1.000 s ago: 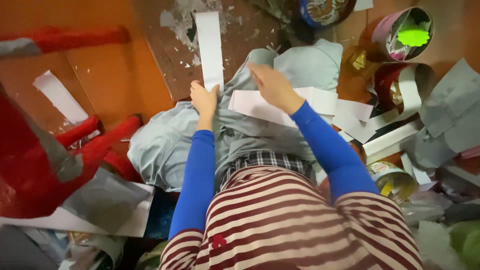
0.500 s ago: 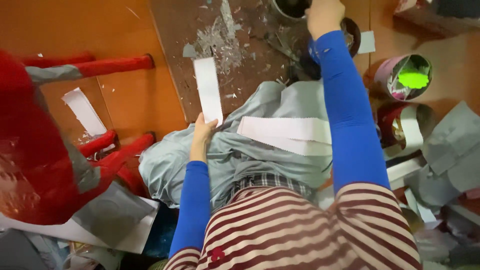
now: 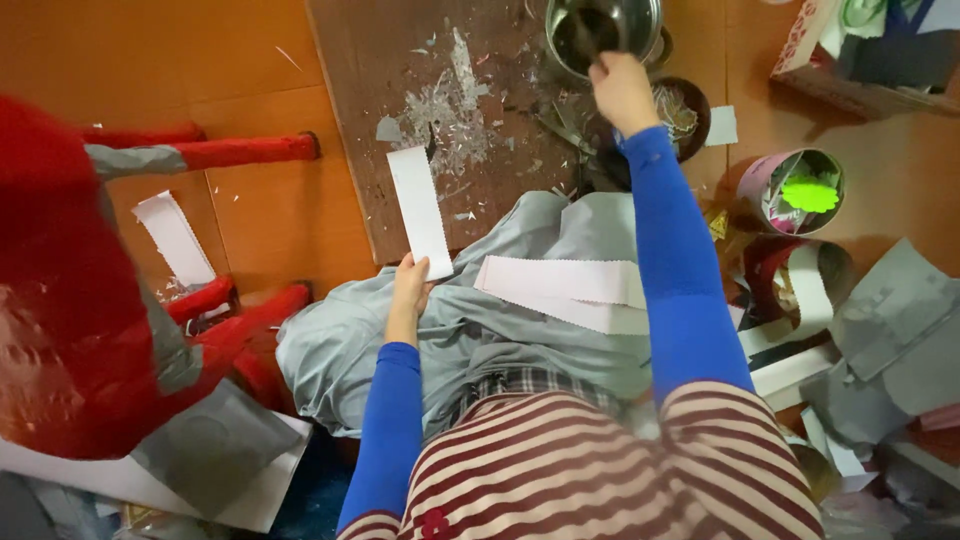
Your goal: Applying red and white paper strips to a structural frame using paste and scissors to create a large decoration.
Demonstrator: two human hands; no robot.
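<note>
Head camera shows that my right hand (image 3: 622,92) has gone further out than half a second ago, and now it closes on a dark tool at the rim of the metal bowl (image 3: 604,30) at 12 o'clock. My left hand (image 3: 410,287) pinches one white paper strip (image 3: 420,212) by its lower end. Its long axis runs from 6 to 12 o'clock over the brown board (image 3: 400,90). Two more white strips (image 3: 565,292) lie on my grey lap cloth (image 3: 400,350), pointing towards 3 o'clock.
</note>
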